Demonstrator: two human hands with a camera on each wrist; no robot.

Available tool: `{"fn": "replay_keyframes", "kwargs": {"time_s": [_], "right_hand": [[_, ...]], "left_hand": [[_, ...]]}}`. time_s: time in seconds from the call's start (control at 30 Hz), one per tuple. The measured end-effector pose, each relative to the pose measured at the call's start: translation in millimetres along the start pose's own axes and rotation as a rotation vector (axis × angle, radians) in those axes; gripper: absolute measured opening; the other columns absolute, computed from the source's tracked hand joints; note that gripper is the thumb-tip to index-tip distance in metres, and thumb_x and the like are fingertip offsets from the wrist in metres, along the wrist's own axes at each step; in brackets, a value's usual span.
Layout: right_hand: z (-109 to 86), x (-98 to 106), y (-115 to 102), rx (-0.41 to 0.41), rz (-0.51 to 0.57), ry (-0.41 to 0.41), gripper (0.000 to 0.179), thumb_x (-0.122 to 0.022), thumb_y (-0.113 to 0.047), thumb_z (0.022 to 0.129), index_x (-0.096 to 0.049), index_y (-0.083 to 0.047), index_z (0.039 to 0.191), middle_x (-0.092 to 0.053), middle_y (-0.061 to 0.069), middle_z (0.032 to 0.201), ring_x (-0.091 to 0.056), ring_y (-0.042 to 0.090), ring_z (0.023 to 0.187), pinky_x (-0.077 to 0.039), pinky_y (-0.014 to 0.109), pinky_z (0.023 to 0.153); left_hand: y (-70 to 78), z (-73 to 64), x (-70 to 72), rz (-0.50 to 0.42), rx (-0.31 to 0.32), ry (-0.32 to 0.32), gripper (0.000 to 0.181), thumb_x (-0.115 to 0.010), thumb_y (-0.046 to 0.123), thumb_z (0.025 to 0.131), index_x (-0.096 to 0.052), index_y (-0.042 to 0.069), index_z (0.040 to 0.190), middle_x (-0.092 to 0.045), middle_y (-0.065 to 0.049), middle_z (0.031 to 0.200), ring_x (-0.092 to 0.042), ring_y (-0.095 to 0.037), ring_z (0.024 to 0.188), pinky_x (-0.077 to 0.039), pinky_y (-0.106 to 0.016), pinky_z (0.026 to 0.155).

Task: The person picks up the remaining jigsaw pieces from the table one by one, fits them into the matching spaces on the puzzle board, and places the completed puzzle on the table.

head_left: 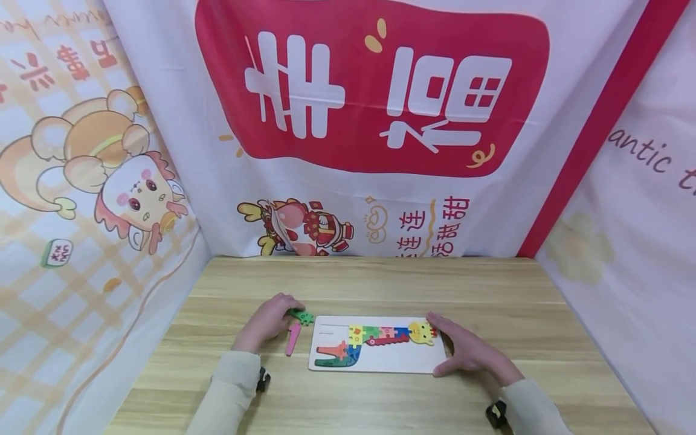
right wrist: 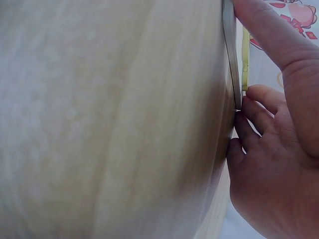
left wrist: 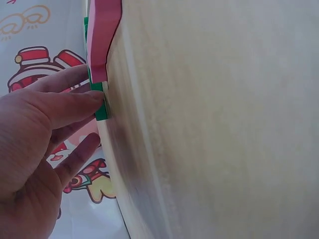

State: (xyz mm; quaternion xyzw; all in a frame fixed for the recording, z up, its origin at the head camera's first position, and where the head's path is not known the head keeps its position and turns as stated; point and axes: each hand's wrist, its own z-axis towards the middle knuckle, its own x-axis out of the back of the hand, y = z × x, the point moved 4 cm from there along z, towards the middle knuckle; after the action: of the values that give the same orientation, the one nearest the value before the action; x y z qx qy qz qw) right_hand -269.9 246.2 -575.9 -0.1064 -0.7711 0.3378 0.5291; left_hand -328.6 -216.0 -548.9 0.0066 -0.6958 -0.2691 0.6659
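Note:
A white puzzle board (head_left: 391,361) lies on the table with a giraffe of coloured pieces in it. My right hand (head_left: 469,350) holds its right end, thumb at the near corner and fingers by the giraffe's yellow head (head_left: 421,333). In the right wrist view, the fingertips meet the board's edge (right wrist: 232,64). Left of the board, my left hand (head_left: 272,319) pinches a green puzzle piece (head_left: 304,317); in the left wrist view the thumb lies against that green piece (left wrist: 101,110). A pink puzzle piece (head_left: 293,339) lies just beside it, nearer the body.
The wooden table (head_left: 370,405) runs back to a hanging cloth (head_left: 364,181) with a red panel and white characters. Printed cloths also hang at the left (head_left: 81,272) and right (head_left: 625,272). Bare recesses show at the board's upper left.

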Motion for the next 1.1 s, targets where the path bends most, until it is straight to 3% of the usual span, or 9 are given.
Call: {"fn": "replay_keyframes", "kwargs": {"time_s": [0.3,0.4,0.47,0.53,0.63,0.9,1.1], "right_hand": [[-1.0,0.5,-1.9,-0.004,0.0,-0.003,0.125,-0.096,-0.051,0.064,-0.029,-0.02,0.165,-0.023,0.012,0.172,-0.02,0.044,0.157,-0.02,0.069,0.124],[-1.1,0.6,-3.0,-0.009,0.009,-0.006,0.124,-0.095,-0.051,0.064,-0.029,-0.02,0.165,-0.023,0.012,0.172,-0.02,0.044,0.158,-0.019,0.069,0.124],[-1.2,0.6,-3.5,-0.011,0.014,-0.009,0.124,-0.095,-0.051,0.065,-0.029,-0.02,0.165,-0.023,0.011,0.172,-0.019,0.044,0.158,-0.019,0.069,0.124],[-1.5,0.9,-3.8,-0.011,0.016,-0.008,0.124,-0.095,-0.051,0.065,-0.029,-0.02,0.165,-0.023,0.011,0.172,-0.02,0.044,0.157,-0.019,0.069,0.124],[-1.6,1.7,-3.5,-0.012,0.01,-0.003,0.124,-0.096,-0.05,0.064,-0.029,-0.02,0.165,-0.024,0.011,0.172,-0.02,0.044,0.157,-0.019,0.069,0.124],[-0.9,1.1,-1.9,-0.009,0.014,-0.009,0.124,-0.095,-0.051,0.065,-0.029,-0.02,0.165,-0.023,0.011,0.172,-0.02,0.044,0.157,-0.019,0.069,0.124],[-0.5,0.6,-1.3,-0.008,0.01,-0.005,0.123,-0.095,-0.051,0.065,-0.03,-0.02,0.165,-0.024,0.011,0.172,-0.02,0.043,0.157,-0.019,0.069,0.124]], "left_hand": [[4.3,-2.9,5.7,0.015,0.007,0.018,0.035,-0.077,0.001,0.089,-0.075,0.013,0.122,-0.073,-0.004,0.119,-0.066,-0.025,0.115,-0.054,-0.049,0.105],[5.4,-6.8,7.9,-0.007,0.045,0.022,0.026,-0.08,0.011,0.089,-0.073,0.012,0.114,-0.071,-0.003,0.105,-0.066,-0.022,0.098,-0.058,-0.046,0.091],[5.6,-11.6,7.5,-0.033,0.098,-0.017,0.019,-0.081,0.021,0.09,-0.07,0.014,0.104,-0.067,0.001,0.091,-0.062,-0.018,0.084,-0.057,-0.039,0.078],[6.5,-17.7,6.0,-0.06,0.149,-0.074,0.024,-0.081,0.033,0.089,-0.063,0.017,0.093,-0.061,0.002,0.08,-0.056,-0.016,0.073,-0.05,-0.034,0.067],[9.0,-28.3,3.0,-0.079,0.191,-0.152,0.035,-0.082,0.044,0.087,-0.058,0.019,0.086,-0.058,0.003,0.074,-0.053,-0.015,0.068,-0.044,-0.03,0.061],[11.3,-43.3,-4.4,-0.03,0.152,-0.163,0.027,-0.08,0.034,0.089,-0.059,0.02,0.081,-0.055,0.003,0.072,-0.051,-0.014,0.066,-0.042,-0.029,0.059],[12.7,-45.7,-4.3,-0.061,0.154,-0.146,0.032,-0.067,0.04,0.1,-0.058,0.02,0.077,-0.056,0.003,0.069,-0.052,-0.015,0.063,-0.043,-0.029,0.059]]}}
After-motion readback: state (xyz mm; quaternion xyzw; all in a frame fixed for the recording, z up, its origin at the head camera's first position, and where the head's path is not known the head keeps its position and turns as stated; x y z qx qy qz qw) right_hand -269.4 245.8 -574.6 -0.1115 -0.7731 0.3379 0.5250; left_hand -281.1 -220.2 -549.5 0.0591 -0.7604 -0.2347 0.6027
